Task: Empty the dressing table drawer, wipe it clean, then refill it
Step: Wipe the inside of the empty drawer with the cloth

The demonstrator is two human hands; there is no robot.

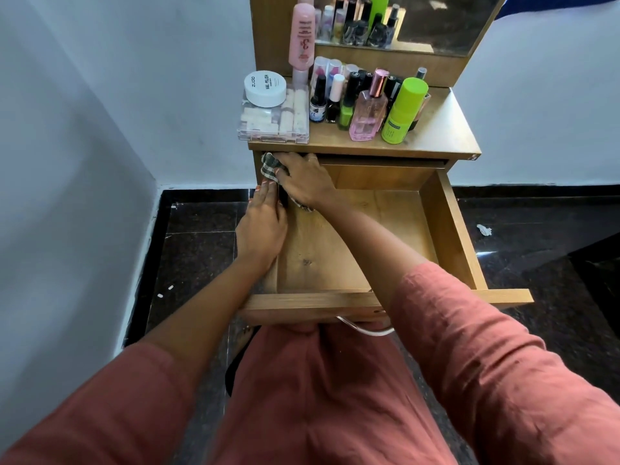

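Observation:
The wooden drawer of the dressing table is pulled out and holds nothing but its bare bottom. My right hand reaches across to the drawer's far left corner and presses a checked cloth against the wall there, fingers curled over it. My left hand lies along the drawer's left side wall, fingers straight, thumb inside the drawer. Part of the cloth hangs out below my right wrist.
The table top carries a clear box with a white jar on it, a pink tube, several nail polish bottles, a pink perfume bottle and a green bottle. A mirror stands behind. Dark floor with a paper scrap.

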